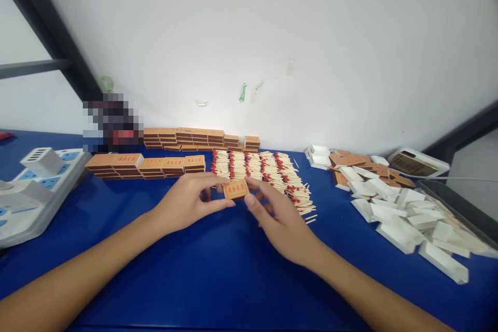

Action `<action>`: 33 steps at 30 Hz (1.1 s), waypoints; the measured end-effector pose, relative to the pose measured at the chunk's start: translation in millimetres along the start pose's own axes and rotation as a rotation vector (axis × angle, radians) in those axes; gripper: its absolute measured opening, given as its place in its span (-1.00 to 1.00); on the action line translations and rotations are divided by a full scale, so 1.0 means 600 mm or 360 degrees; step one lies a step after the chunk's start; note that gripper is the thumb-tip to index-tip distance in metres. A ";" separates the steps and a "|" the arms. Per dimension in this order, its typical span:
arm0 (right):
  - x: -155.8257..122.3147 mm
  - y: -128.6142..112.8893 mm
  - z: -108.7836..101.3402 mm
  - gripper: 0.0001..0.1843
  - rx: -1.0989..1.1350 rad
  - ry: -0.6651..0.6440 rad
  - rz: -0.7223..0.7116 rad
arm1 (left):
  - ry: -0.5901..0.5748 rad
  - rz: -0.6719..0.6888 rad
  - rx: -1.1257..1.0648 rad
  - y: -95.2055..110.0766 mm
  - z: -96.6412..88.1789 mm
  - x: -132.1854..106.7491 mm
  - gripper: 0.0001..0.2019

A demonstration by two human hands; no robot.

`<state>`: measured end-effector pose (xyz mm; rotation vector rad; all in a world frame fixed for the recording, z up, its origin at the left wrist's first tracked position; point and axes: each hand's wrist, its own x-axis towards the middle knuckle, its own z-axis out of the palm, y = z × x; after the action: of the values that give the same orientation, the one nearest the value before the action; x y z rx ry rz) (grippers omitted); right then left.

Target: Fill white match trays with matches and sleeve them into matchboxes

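Observation:
Between both hands is a closed orange matchbox (236, 189) with red lettering on its top. My left hand (190, 198) grips its left end between thumb and fingers. At the right end, my right hand (282, 218) pinches the same box, its lower fingers partly hidden. Just behind the hands lie rows of loose matches (254, 166) with red heads. Stacked matchboxes (151, 167) stand in a row to the left, and a second row of matchboxes (198, 136) runs along the wall.
White matchbox trays (404, 212) lie heaped on the right, beside loose orange sleeves (348, 160). Behind them rests a phone (418, 162) with a white cable. A dark bin (462, 212) sits at the far right. A power strip (68, 176) with plugs occupies the left of the blue table (187, 285).

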<state>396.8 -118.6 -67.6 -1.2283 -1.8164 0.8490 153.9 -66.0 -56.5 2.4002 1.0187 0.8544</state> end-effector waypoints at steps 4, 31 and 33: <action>0.072 0.013 -0.038 -0.65 -0.0662 0.0376 -0.0020 | -0.0297 0.0066 0.0225 -0.001 -0.003 -0.002 -0.68; 0.216 -0.031 -0.075 -0.49 -0.1344 0.0702 0.0300 | 0.0000 0.0122 0.0397 -0.011 -0.002 -0.004 -0.75; 0.183 -0.035 -0.071 -0.52 -0.1237 0.0624 -0.0028 | 0.0012 0.0046 0.0351 -0.009 -0.004 -0.003 -0.76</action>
<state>398.8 -16.9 -4.4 -1.6919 -1.8609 -0.1615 148.6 -63.5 -58.7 2.6013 1.1370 0.7984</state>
